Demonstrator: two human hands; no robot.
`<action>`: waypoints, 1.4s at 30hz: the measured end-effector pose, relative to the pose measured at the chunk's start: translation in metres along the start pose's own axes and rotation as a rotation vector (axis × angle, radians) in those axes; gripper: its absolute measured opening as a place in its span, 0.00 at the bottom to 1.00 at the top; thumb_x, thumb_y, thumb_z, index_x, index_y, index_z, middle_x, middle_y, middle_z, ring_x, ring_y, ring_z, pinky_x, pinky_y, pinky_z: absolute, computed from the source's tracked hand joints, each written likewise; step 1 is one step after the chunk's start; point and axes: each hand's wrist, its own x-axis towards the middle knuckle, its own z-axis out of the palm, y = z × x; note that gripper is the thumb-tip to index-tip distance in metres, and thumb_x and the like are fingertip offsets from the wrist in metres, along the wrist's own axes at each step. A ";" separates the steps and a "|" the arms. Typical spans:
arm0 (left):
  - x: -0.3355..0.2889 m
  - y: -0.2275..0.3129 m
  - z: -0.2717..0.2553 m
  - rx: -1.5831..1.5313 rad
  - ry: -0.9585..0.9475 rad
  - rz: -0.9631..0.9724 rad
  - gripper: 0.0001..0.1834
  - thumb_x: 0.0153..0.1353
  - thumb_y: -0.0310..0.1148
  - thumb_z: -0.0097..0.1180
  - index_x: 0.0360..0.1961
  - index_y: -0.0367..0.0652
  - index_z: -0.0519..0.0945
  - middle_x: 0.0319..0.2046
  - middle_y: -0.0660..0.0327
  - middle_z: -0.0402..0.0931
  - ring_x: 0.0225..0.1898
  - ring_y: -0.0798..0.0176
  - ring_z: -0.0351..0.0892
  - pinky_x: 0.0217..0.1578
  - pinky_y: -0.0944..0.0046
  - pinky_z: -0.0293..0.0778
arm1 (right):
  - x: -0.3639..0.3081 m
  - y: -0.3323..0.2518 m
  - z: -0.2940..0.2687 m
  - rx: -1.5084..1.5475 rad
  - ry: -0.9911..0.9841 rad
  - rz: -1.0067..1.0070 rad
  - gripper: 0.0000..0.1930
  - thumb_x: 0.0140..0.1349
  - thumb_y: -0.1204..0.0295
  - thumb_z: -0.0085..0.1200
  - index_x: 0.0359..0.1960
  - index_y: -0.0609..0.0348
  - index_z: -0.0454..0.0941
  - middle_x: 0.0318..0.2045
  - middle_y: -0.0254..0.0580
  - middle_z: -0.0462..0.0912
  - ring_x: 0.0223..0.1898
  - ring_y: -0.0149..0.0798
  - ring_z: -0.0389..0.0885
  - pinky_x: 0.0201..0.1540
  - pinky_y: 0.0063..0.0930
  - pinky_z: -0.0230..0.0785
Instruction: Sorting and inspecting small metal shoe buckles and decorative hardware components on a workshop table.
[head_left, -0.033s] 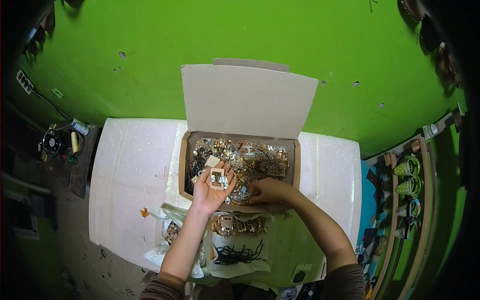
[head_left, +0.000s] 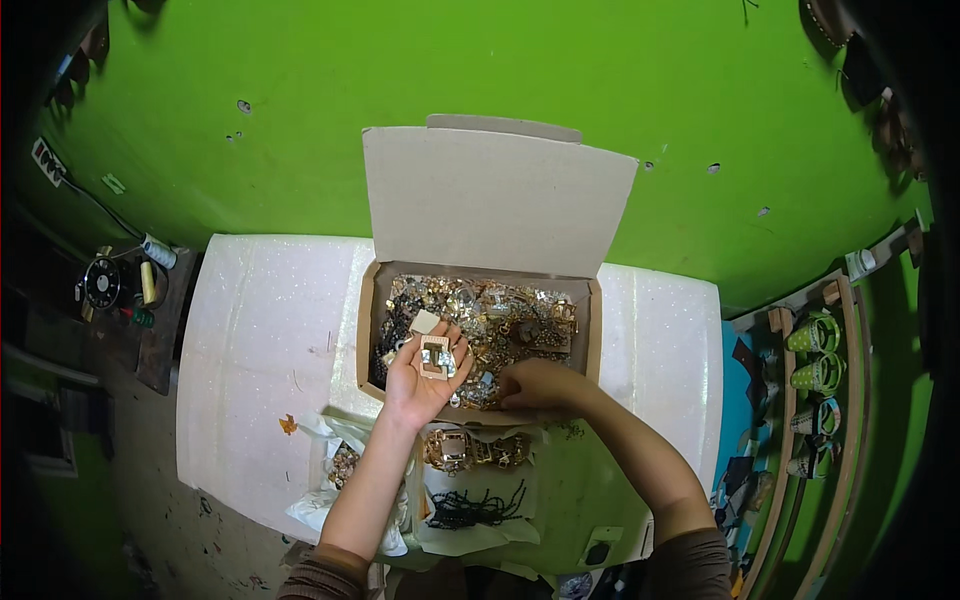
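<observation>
My left hand (head_left: pixel 420 392) lies palm up over the open cardboard box (head_left: pixel 368 335), its fingers curled around a squarish buckle (head_left: pixel 437 358) with a pale frame and shiny parts. A small cream square piece (head_left: pixel 424 322) shows by its fingertips. Inside the box is a heap of metal and beaded ornaments (head_left: pixel 490 300), mostly gold and silver, with black ones at the left. My right hand (head_left: pixel 533 386) reaches down into the heap at the front right, fingers bent and pressed together. What they pinch, if anything, is hidden.
A tray (head_left: pixel 478 545) before the box holds gold buckles (head_left: pixel 476 450) and black bead strands (head_left: pixel 478 507). A white plastic bag (head_left: pixel 318 505) with small ornaments lies left of it. The white foam-like table cover (head_left: pixel 270 350) spreads on both sides. Green sandals (head_left: pixel 820 372) hang on a right-hand rack.
</observation>
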 end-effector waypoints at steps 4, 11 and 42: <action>-0.003 -0.001 -0.002 0.014 0.053 0.014 0.17 0.61 0.37 0.33 0.45 0.43 0.68 0.43 0.56 0.71 0.46 0.56 0.70 0.51 0.52 0.63 | -0.002 -0.001 -0.007 0.016 0.018 -0.087 0.12 0.49 0.67 0.52 0.32 0.60 0.74 0.29 0.45 0.77 0.30 0.41 0.76 0.34 0.32 0.67; 0.004 -0.003 -0.010 0.020 0.010 -0.008 0.18 0.62 0.39 0.32 0.47 0.43 0.67 0.43 0.56 0.71 0.45 0.57 0.71 0.50 0.53 0.65 | 0.016 0.021 -0.037 0.155 0.466 -0.053 0.13 0.50 0.68 0.50 0.36 0.62 0.74 0.33 0.49 0.76 0.37 0.47 0.74 0.43 0.36 0.66; 0.003 -0.007 -0.015 0.040 0.043 -0.004 0.16 0.62 0.36 0.32 0.43 0.42 0.69 0.39 0.58 0.71 0.41 0.59 0.72 0.45 0.57 0.69 | 0.008 0.000 0.038 -0.043 0.194 0.140 0.20 0.42 0.61 0.56 0.33 0.61 0.69 0.31 0.50 0.76 0.35 0.47 0.74 0.36 0.36 0.66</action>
